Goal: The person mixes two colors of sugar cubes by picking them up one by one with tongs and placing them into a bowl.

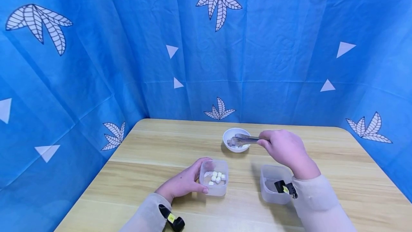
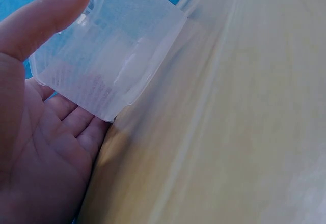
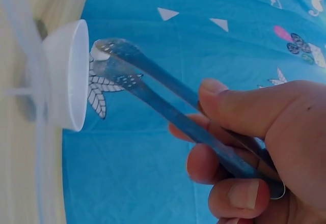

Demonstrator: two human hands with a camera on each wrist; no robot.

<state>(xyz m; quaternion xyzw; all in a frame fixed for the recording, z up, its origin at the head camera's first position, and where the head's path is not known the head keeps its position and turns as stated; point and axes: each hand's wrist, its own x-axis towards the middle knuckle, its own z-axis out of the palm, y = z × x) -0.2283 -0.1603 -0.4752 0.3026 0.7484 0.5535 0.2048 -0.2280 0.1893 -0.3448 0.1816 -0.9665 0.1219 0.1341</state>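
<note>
My left hand [image 1: 183, 183] grips a translucent plastic container [image 1: 219, 191], thumb at the near side and fingers around the far left side. Several small white cubes [image 1: 218, 180] lie in it. With my right hand [image 1: 288, 149] I hold metal tongs [image 1: 252, 139], pinched between thumb and fingers. Their perforated tips are over a white bowl [image 1: 230, 131]. In the right wrist view a small white piece [image 3: 100, 52] shows at the tips, beyond the rim of the bowl [image 3: 76, 76]. What lies inside the bowl is partly hidden by the tongs.
Another translucent container [image 1: 273, 197] stands on the right, below my right forearm, its inside partly covered by the black wrist camera [image 1: 284, 187]. The wooden table [image 1: 167, 139] ends at a blue patterned curtain [image 1: 273, 63].
</note>
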